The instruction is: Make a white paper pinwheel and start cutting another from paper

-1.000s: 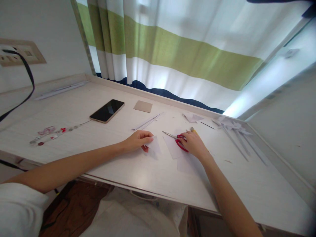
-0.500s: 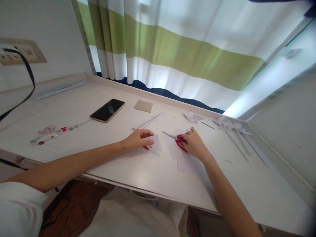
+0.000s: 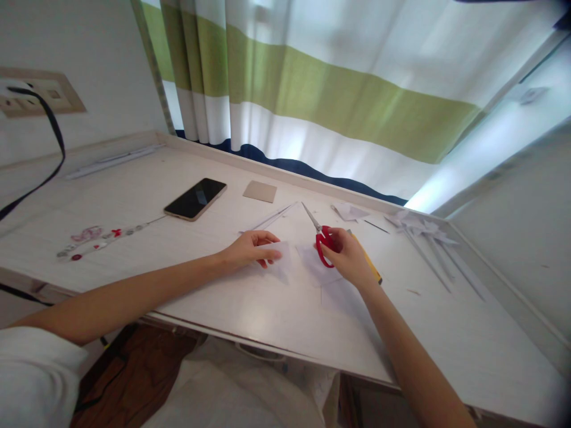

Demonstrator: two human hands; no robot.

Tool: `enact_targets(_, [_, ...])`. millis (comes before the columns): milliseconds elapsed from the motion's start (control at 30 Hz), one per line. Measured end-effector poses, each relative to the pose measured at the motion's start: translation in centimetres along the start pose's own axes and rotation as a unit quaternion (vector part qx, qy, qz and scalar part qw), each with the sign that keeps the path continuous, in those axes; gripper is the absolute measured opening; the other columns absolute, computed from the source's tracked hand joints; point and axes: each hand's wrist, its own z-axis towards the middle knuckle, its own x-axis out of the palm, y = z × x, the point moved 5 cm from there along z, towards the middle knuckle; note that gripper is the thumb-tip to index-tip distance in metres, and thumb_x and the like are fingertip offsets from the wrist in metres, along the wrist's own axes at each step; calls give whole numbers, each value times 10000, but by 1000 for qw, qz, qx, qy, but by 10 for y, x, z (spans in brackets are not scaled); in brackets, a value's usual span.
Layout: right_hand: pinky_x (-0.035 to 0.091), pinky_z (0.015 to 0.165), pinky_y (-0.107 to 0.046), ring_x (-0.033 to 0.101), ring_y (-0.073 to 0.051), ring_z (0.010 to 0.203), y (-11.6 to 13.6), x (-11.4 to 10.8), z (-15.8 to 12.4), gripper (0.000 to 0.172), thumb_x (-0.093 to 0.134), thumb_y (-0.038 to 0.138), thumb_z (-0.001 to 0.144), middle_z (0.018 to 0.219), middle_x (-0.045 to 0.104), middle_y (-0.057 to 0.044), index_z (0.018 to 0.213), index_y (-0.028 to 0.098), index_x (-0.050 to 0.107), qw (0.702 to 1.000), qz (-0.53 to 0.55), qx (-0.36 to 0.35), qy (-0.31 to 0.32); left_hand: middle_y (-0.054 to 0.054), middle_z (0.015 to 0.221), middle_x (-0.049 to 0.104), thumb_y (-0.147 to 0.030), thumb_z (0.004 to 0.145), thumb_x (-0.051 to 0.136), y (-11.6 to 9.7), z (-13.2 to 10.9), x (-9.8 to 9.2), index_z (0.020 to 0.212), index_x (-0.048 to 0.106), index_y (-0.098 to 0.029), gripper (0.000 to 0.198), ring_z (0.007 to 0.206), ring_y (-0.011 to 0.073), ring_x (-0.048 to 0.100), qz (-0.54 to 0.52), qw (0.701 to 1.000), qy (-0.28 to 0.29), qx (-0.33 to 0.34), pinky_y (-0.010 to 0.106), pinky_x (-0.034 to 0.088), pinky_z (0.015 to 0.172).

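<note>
Between thumb and fingers, my left hand (image 3: 254, 248) pinches a small piece of white paper (image 3: 284, 255) just above the table. My right hand (image 3: 350, 255) grips red-handled scissors (image 3: 323, 241) by their loops; the blades look closed and point away from me, up and to the left. Below the scissors lie white paper sheets (image 3: 312, 267), partly covered by the right hand. A yellow tool (image 3: 369, 261), perhaps a utility knife, lies just beyond that hand, half hidden by it.
A phone (image 3: 195, 199) with a beaded strap (image 3: 104, 238) lies to the left. Farther back are a beige square card (image 3: 259, 191), narrow paper strips (image 3: 272, 217) and a folded paper piece (image 3: 350, 211). Paper pinwheel-like shapes with long stems (image 3: 422, 229) rest at the right.
The right hand has turned the scissors so their tips swing from pointing left to pointing up and away. More of the yellow tool shows. The left hand has barely moved.
</note>
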Motion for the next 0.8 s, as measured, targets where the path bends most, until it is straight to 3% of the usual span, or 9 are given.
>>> enact_targets(200, [488,664,-311,600,-147,672,7,28,-8,358,701,372,551,736,624,-24,781,178,506,974,215,39,54,-17,652,581,-280,627,673,-2,-5,5,773,580,-120,236,471,44,490,32,999,19,10,158,417,441])
enact_targets(400, [470,612,-263,582,-110,615,14,50,-19,343,744,263,489,674,622,17,719,184,503,934,331,65,119,-45,575,552,-271,614,681,-1,-8,12,837,574,-124,287,418,58,505,61,996,56,14,172,410,420])
enact_targets(667, [427,551,-214,530,-68,534,19,48,-22,312,735,186,490,626,604,43,694,174,498,911,390,91,99,-17,711,589,-290,614,684,0,-8,14,838,552,-131,305,492,62,536,46,997,66,19,184,453,466])
enact_targets(800, [414,529,-198,515,-57,520,21,47,-25,297,722,185,514,633,601,48,705,174,495,908,403,92,71,-25,652,571,-310,635,662,1,-10,20,780,541,-129,262,540,83,551,27,995,94,19,196,479,491])
